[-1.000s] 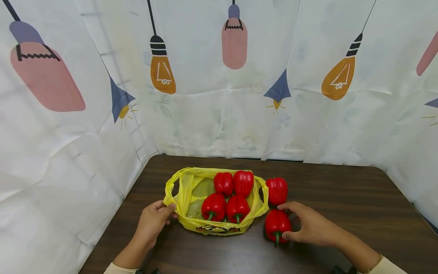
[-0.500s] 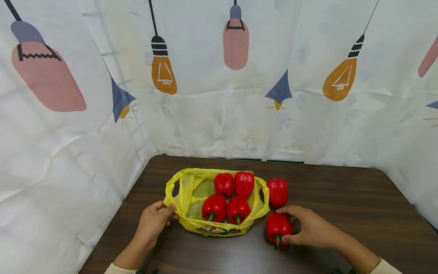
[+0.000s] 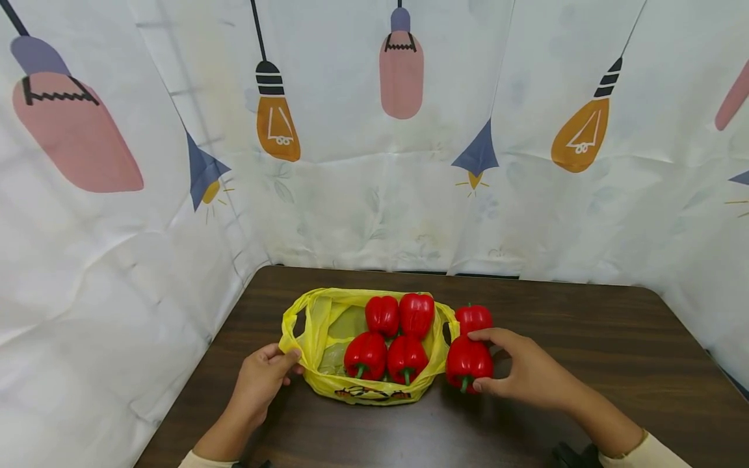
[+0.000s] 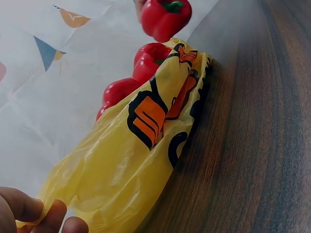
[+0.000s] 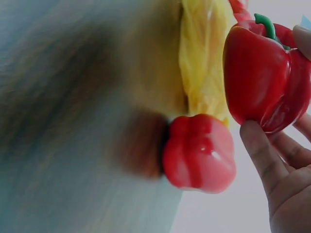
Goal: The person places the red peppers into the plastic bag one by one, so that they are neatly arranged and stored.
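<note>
A yellow plastic bag (image 3: 328, 383) stands on the table with its mouth spread wide. Several red bell peppers (image 3: 365, 355) sit in its right half, stems showing on the front ones. My left hand (image 3: 264, 377) pinches the bag's left rim between thumb and fingers; the left wrist view shows the thin film between them. My right hand (image 3: 523, 367) holds another red bell pepper (image 5: 260, 73) by its ends, raised off the table just right of the bag. One more bell pepper (image 5: 200, 153) rests on the table beside the bag, partly covered by the held one in the head view.
The dark wood table (image 3: 585, 338) reaches back to a white cloth (image 3: 363, 214) printed with lamps and bulbs. The cloth also hangs along the left side. The bag's right handle loop (image 3: 447, 331) lies close to the loose pepper.
My right hand has lifted the front bell pepper off the table and carried it slightly left and up, toward the bag. The left hand and the bag have stayed put.
</note>
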Motion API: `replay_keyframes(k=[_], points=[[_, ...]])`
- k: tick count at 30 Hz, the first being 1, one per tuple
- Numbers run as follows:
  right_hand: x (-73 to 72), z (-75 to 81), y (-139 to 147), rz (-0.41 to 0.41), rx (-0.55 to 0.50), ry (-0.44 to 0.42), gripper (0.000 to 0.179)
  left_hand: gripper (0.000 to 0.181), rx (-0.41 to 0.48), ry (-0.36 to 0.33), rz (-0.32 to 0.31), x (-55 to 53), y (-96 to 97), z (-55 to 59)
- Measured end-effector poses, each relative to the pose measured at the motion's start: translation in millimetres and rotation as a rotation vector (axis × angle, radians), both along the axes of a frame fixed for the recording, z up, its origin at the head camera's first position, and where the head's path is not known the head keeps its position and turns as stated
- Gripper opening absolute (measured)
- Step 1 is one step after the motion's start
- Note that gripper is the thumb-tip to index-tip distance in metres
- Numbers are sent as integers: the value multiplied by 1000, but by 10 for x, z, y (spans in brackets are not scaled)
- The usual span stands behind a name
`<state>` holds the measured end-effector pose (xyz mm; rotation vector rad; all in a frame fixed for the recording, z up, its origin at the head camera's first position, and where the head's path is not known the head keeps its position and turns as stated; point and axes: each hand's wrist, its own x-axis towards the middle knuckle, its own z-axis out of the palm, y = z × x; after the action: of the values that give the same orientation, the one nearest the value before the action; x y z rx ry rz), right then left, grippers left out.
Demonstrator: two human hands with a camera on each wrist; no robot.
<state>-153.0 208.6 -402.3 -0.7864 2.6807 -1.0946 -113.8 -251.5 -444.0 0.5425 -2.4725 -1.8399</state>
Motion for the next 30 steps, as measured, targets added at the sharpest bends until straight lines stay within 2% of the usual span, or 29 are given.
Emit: replay_keyframes(k=[8,24,30], points=[[-78,101,-134,0,-18,64,71,32,3,0,0,15,-2,8],[-234,184,-469,2,-81,18,72,32,1,2,-1,9,-4,13],[-285,198,-583,42,-82,33,74,30,6,5,-2,-10,-14,-8]])
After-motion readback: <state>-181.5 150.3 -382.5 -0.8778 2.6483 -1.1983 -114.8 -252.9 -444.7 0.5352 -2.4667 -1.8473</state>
